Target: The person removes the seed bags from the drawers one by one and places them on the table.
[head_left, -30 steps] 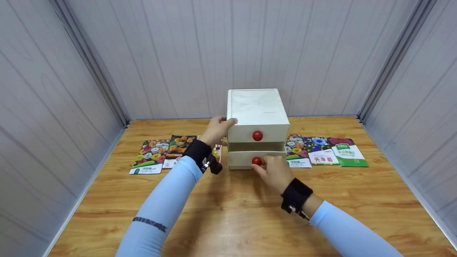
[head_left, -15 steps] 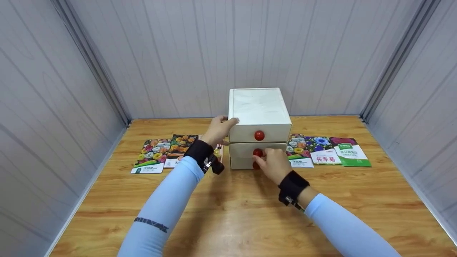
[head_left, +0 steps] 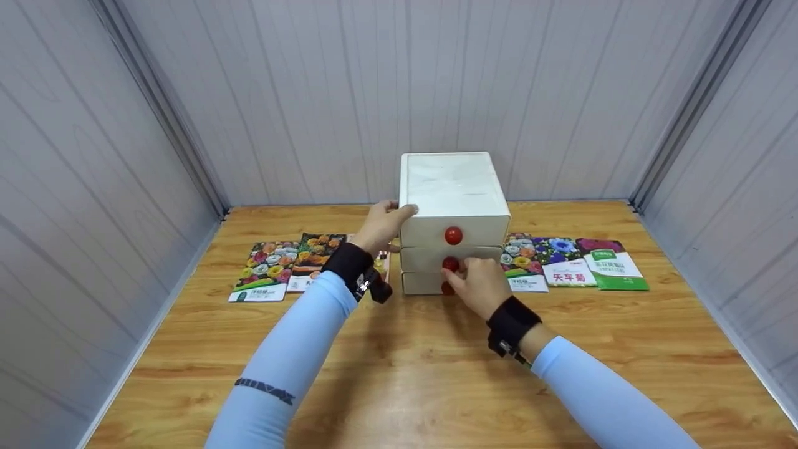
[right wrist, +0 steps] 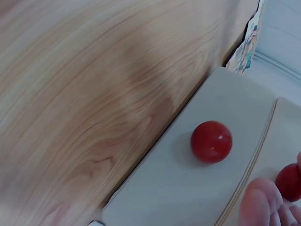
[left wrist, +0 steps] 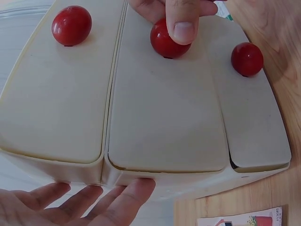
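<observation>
A white cabinet point(head_left: 452, 184) has three stacked drawers, each with a round red knob. My right hand point(head_left: 483, 287) pinches the middle drawer's knob point(left wrist: 164, 42) between thumb and fingers. That middle drawer point(left wrist: 164, 113) sits flush in the cabinet. In the head view the right hand partly hides the bottom knob point(right wrist: 211, 142). My left hand point(head_left: 381, 227) rests against the cabinet's left side, thumb at the top front edge. Its extended fingers point(left wrist: 80, 202) touch the side wall in the left wrist view. A thin dark gap shows at one corner of the bottom drawer point(left wrist: 254, 122).
Flower seed packets lie flat on the wooden table point(head_left: 399, 386) on both sides: zinnia-like point(head_left: 265, 271) and orange-flowered point(head_left: 317, 255) ones at left, blue-flowered point(head_left: 564, 265) and green-and-white point(head_left: 611, 268) ones at right. Pale panel walls point(head_left: 312, 100) enclose the back and sides.
The middle drawer, pulled out one second ago with a gap above its front, has moved back into the cabinet with my right hand on its knob. The left hand stays against the side.
</observation>
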### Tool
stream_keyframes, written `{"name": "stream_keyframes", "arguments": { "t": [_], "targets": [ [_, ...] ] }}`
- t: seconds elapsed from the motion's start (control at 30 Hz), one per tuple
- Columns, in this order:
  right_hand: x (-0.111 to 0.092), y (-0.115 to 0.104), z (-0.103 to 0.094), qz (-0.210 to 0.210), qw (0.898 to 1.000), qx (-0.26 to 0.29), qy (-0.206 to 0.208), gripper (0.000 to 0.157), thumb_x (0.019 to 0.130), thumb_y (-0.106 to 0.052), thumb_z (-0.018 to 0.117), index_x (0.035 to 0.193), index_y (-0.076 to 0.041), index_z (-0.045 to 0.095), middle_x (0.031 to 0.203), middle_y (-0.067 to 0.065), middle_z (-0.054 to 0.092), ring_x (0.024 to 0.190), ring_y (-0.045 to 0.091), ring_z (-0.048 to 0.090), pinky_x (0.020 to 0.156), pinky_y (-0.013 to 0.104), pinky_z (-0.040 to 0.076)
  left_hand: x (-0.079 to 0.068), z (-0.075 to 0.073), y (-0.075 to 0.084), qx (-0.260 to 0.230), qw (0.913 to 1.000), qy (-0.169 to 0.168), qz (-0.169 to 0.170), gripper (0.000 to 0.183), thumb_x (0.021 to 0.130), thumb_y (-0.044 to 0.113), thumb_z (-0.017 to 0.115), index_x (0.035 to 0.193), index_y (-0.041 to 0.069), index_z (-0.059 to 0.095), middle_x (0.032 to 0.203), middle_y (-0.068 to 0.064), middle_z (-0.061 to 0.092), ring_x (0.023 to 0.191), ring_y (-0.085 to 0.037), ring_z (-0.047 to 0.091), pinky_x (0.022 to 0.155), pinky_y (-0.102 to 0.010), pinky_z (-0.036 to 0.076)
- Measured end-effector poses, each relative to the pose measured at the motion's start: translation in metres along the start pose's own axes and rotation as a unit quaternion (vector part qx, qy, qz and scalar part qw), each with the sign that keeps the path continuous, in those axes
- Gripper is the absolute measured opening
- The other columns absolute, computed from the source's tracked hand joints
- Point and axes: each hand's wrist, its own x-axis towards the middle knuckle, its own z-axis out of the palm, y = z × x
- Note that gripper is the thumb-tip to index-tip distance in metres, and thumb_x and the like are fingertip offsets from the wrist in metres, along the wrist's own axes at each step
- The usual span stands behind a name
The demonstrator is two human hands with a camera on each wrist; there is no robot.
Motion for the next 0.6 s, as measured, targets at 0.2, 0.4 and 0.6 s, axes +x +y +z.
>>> {"name": "stream_keyframes", "arguments": {
  "t": [0.2,0.4,0.6],
  "targets": [
    [0.000,0.007,0.010,0.014,0.997,-0.052,-0.063,0.059,0.099,-0.036,0.080,0.057,-0.017,0.045,0.052,-0.007,0.038,0.049,0.012,0.040,0.047,0.026,0.027,0.000,-0.002,0.000,-0.007,1.0000,0.004,-0.005,0.070,0.108,0.039,0.062,0.162,0.000,0.039,0.162,-0.025,0.045,0.148,-0.047,0.048,0.108,-0.067,0.056],
    [0.004,0.012,0.020,0.051,0.991,-0.061,-0.109,0.058,0.101,-0.033,0.077,0.056,-0.018,0.045,0.052,-0.005,0.043,0.048,0.014,0.045,0.045,0.026,0.032,0.002,-0.001,0.000,0.002,1.0000,0.003,-0.004,0.071,0.109,0.040,0.061,0.163,0.000,0.038,0.164,-0.025,0.042,0.149,-0.045,0.047,0.106,-0.064,0.058],
    [0.009,0.016,0.028,0.060,0.992,-0.045,-0.103,0.056,0.103,-0.038,0.073,0.058,-0.018,0.045,0.056,-0.003,0.046,0.051,0.015,0.046,0.046,0.026,0.032,0.002,0.000,-0.002,0.002,1.0000,0.005,-0.003,0.068,0.109,0.039,0.061,0.160,0.000,0.041,0.161,-0.025,0.044,0.150,-0.045,0.047,0.105,-0.064,0.059]
  ]
}}
